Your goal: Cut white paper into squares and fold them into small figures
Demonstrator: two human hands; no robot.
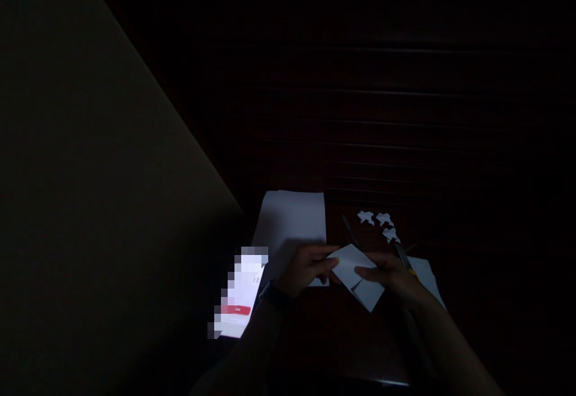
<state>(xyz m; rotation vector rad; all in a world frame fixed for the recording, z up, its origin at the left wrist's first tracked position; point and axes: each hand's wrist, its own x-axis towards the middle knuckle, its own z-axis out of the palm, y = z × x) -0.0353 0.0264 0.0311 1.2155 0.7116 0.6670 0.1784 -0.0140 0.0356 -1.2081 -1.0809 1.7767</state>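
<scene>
Between my two hands is a folded piece of white paper (351, 263), turned cornerwise, with a loose flap along its lower edge. My left hand (310, 267) pinches its left corner, thumb on top and fingers beneath. A dark band circles that wrist. My right hand (389, 273) grips the right side, its thumb pressed on the paper's face near the flap. Just beyond my hands lie several small folded paper figures (366, 217) in a loose group. The room is very dark, so the fingers under the paper are mostly hidden.
Sheets of white paper (294, 216) lie at the left of the dark table, with a lit phone screen (238, 294) beside them. A knife-like tool with a yellow part (413, 272) and more paper (425, 273) are by my right wrist. A thin dark object (348, 228) lies behind the folded paper.
</scene>
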